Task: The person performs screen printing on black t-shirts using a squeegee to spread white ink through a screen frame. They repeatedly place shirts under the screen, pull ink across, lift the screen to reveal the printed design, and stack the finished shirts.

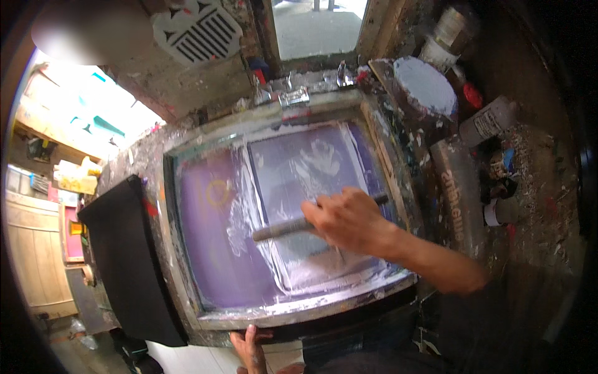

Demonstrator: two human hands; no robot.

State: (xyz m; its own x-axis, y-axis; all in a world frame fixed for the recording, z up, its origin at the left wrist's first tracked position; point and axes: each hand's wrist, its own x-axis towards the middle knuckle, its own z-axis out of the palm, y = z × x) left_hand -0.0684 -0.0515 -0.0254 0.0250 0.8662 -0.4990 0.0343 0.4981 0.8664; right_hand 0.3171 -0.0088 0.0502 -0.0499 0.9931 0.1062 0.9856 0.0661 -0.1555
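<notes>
A wood-framed printing screen (243, 320) with purple mesh lies in front of me; white tape borders a pale rectangle on it, and white ink is smeared over the mesh. My right hand (349, 219) is closed around the handle of a squeegee (280, 229), which lies crosswise over the pale rectangle. At the screen's near edge, my left hand (250, 352) holds the frame with its fingertips against the wood; part of that hand is hidden. Metal hinge clamps (294, 96) sit along the far side of the frame. Black fabric (128, 255) is draped left of the screen.
To the right stand an ink-crusted tub (425, 86), a grey bottle (489, 121) and a small white jar (500, 212). A pale cut-out stencil (198, 32) lies at the far left. A wooden door panel (36, 255) shows beyond the table's left side.
</notes>
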